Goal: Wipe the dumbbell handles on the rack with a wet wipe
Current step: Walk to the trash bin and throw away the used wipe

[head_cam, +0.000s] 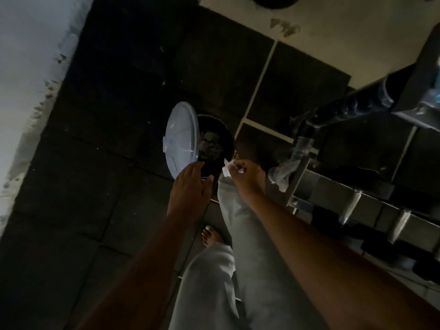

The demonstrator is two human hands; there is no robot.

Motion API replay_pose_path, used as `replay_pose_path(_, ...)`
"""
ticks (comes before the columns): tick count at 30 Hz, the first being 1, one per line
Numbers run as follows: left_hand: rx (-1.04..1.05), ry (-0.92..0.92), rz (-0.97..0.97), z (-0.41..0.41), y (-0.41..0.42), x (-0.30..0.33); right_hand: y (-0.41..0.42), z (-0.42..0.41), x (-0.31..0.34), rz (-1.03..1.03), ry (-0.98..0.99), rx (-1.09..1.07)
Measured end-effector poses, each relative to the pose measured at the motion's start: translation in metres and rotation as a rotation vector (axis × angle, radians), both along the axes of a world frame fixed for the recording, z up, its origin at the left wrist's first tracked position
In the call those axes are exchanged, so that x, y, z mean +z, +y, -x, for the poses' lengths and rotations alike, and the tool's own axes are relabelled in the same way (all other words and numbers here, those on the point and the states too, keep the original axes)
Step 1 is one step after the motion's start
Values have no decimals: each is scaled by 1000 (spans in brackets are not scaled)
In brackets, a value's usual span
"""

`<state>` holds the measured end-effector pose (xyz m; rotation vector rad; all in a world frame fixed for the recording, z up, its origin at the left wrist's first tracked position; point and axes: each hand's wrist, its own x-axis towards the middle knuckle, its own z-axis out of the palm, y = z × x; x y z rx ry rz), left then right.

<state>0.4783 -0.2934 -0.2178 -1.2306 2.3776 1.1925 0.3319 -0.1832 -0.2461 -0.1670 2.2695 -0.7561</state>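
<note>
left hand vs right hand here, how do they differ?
The left hand is open, fingers straight, at the lower edge of the bin's raised pale lid; the right hand is curled, pinching a white wipe. The left holds nothing; the right holds the wipe beside the bin. Both reach forward at the bin.

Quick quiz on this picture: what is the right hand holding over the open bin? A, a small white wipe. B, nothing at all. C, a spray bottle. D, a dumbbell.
A: the right hand pinches a small crumpled white wipe beside the open bin, whose lid stands raised.
</note>
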Motion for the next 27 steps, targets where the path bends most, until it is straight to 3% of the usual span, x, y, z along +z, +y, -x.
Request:
replay_pose_path(6,-107,16,85,14,-11,-28,-28,13,-38,-79,-66,107)
replay_pose_path(12,-129,46,176,15,-19,-20,-31,22,-32,-22,-129,71)
replay_pose_path(19,-185,62,195,15,-24,22,-11,20,17,79,-51,74)
replay_pose_path(27,-271,82,299,8,-18,115,21,8,114,97,138,194)
